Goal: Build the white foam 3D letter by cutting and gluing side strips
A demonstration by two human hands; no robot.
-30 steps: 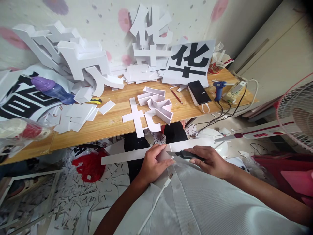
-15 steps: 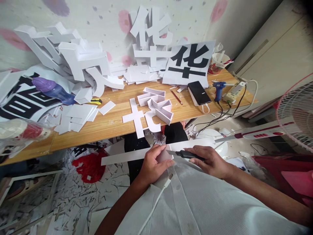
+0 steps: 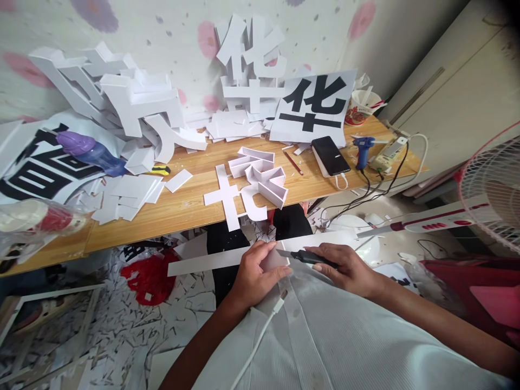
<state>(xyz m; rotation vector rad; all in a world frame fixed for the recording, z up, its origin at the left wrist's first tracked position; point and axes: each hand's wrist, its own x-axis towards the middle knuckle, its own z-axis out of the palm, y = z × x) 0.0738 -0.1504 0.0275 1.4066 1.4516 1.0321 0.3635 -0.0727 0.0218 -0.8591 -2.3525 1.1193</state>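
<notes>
My left hand (image 3: 255, 273) is closed on a long white foam-board strip (image 3: 203, 262) held across my lap, thumb and fingers pinching it near its middle. My right hand (image 3: 345, 269) grips a dark utility knife (image 3: 309, 257), its blade tip touching the strip just right of my left thumb. The strip runs on to the right behind the knife, towards the floor. On the wooden table (image 3: 182, 203) in front lies a partly built white foam character (image 3: 252, 181).
White foam letters (image 3: 134, 103) and offcuts pile up at the table's back. A printed sheet (image 3: 312, 103), a phone (image 3: 330, 154), a blue glue gun (image 3: 363, 146) and cables lie at the right. A fan (image 3: 491, 195) stands at the right. Paper scraps litter the floor (image 3: 122, 325).
Hardly anything has moved: both hands stay on the strip and knife, and the view has tilted slightly.
</notes>
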